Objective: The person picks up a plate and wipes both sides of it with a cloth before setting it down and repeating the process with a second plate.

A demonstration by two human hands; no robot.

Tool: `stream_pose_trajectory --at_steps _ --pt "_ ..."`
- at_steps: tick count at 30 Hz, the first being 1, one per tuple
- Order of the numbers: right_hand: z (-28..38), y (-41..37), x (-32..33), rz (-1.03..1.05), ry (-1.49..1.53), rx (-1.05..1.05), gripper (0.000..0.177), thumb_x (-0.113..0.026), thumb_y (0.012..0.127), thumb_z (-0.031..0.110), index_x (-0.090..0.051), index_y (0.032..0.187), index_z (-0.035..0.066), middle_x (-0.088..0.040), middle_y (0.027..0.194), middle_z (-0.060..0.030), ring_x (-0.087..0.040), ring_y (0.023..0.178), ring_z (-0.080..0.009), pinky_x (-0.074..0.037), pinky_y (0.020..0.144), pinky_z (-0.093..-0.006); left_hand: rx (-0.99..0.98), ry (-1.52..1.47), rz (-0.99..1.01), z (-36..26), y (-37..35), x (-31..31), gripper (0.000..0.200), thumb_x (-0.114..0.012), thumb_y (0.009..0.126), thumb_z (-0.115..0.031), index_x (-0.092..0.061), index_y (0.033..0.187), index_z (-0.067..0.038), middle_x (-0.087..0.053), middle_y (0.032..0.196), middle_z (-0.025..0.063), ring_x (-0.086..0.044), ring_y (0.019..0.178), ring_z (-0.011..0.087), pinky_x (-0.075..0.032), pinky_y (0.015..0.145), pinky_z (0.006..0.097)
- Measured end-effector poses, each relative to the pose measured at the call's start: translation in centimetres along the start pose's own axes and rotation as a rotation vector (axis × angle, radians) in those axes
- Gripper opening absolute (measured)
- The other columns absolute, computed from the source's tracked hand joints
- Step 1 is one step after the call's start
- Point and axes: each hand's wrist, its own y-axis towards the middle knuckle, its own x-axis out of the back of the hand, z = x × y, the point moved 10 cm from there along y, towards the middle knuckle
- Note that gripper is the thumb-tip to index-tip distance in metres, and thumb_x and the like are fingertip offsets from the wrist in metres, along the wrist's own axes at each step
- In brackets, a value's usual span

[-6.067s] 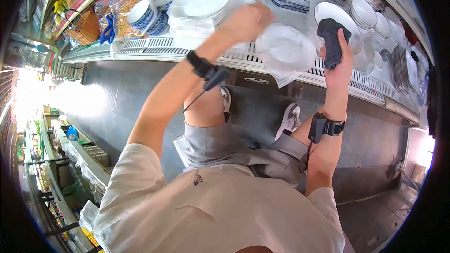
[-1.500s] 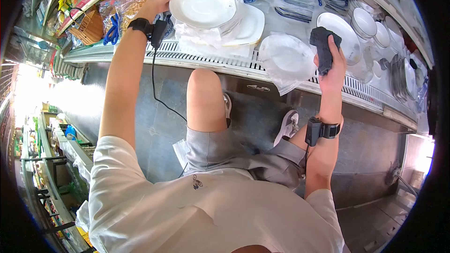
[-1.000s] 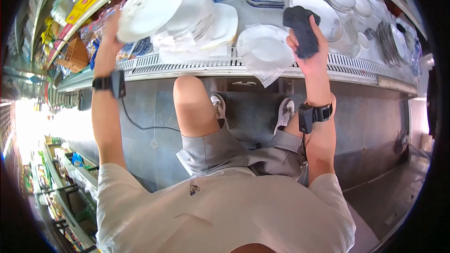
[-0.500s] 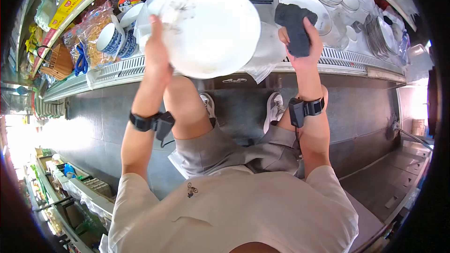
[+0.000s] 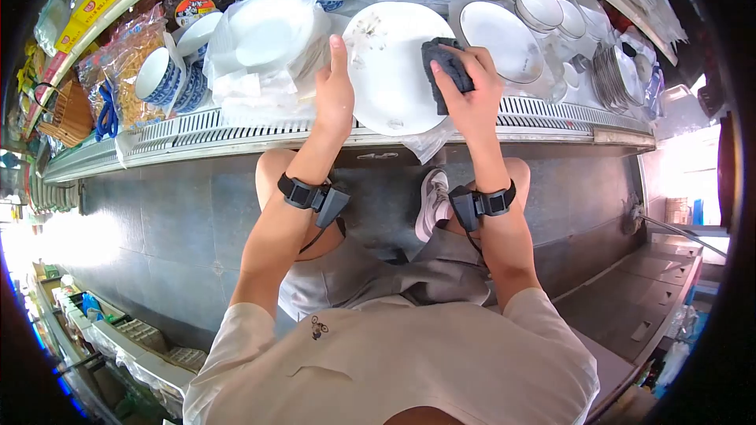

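Note:
A large white plate (image 5: 390, 75) with a faint floral pattern is held over the shelf edge, its face toward me. My left hand (image 5: 335, 94) grips its left rim, thumb up in front and the other fingers hidden behind. My right hand (image 5: 471, 90) holds a dark grey cloth (image 5: 442, 63) against the plate's right side. Left of the plate, a stack of white plates (image 5: 264, 31) sits in clear plastic wrap. To the right lies a white oval dish (image 5: 502, 42).
Blue-patterned bowls (image 5: 157, 77) and noodle packets (image 5: 126, 63) stand on the left of the shelf. White bowls (image 5: 540, 6) and stacked plates (image 5: 618, 75) are at the right. A vented metal ledge (image 5: 236, 134) runs along the shelf front, above my knees.
The plate has moved right with my left hand, uncovering the wrapped stack. My right hand has moved left and brought the cloth onto the plate.

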Motion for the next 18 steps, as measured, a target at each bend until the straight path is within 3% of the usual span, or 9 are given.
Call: stream_pose_trajectory --at_steps 2,3,5,10,12,18 --pt "0.4 -0.2 -1.6 0.035 -0.026 0.006 0.029 -0.081 0.078 0.010 -0.076 0.106 0.004 -0.064 0.095 -0.0134 -0.066 0.086 -0.0282 -0.053 0.077 -0.0356 -0.100 0.238 -0.001 -0.1 0.3 1.0 0.075 -0.046 0.107 -0.059 -0.068 0.118 0.012 -0.073 0.099 0.0122 -0.066 0.089 0.0169 -0.053 0.081 0.0315" --pt "1.0 -0.2 -2.5 0.049 -0.049 0.049 0.032 -0.081 0.077 0.009 -0.076 0.108 0.004 -0.063 0.096 -0.0134 -0.066 0.087 -0.0291 -0.053 0.077 -0.0367 -0.097 0.231 -0.013 0.0 0.0 1.1 0.075 -0.046 0.107 -0.059 -0.068 0.118 0.012 -0.073 0.099 0.0122 -0.066 0.089 0.0169 -0.053 0.081 0.0315" --pt "2.3 -0.4 -4.4 0.083 -0.086 0.105 0.039 -0.080 0.074 0.008 -0.074 0.113 0.006 -0.062 0.101 -0.0130 -0.066 0.090 -0.0311 -0.054 0.078 -0.0387 -0.308 0.366 -0.007 -1.7 -1.0 0.3 0.071 -0.045 0.108 -0.057 -0.068 0.106 0.011 -0.065 0.083 0.0053 -0.055 0.078 0.0124 -0.047 0.072 0.0294" --pt "4.3 -1.0 -7.7 0.136 -0.009 0.132 0.046 -0.080 0.069 0.005 -0.074 0.114 0.009 -0.060 0.102 -0.0114 -0.067 0.087 -0.0307 -0.055 0.075 -0.0376 -0.318 0.310 -0.031 -1.9 -1.4 1.2 0.067 -0.042 0.110 -0.053 -0.065 0.100 0.009 -0.053 0.077 0.0018 -0.044 0.077 0.0111 -0.040 0.068 0.0294" --pt "5.1 -1.6 -9.1 0.257 0.056 0.123 0.047 -0.080 0.068 0.005 -0.075 0.114 0.010 -0.060 0.101 -0.0100 -0.067 0.084 -0.0295 -0.056 0.073 -0.0375 -0.218 0.252 -0.009 -1.5 -0.9 1.9 0.073 -0.043 0.109 -0.058 -0.062 0.129 0.010 -0.066 0.122 0.0125 -0.056 0.112 0.0152 -0.043 0.099 0.0292" --pt "5.7 -2.6 -9.0 0.326 0.033 0.136 0.043 -0.080 0.068 0.006 -0.077 0.111 0.012 -0.060 0.099 -0.0092 -0.067 0.080 -0.0281 -0.055 0.071 -0.0359 -0.204 0.043 -0.033 -2.8 -1.5 3.1 0.072 -0.045 0.108 -0.058 -0.063 0.130 0.008 -0.067 0.120 0.0109 -0.059 0.108 0.0160 -0.047 0.097 0.0308"
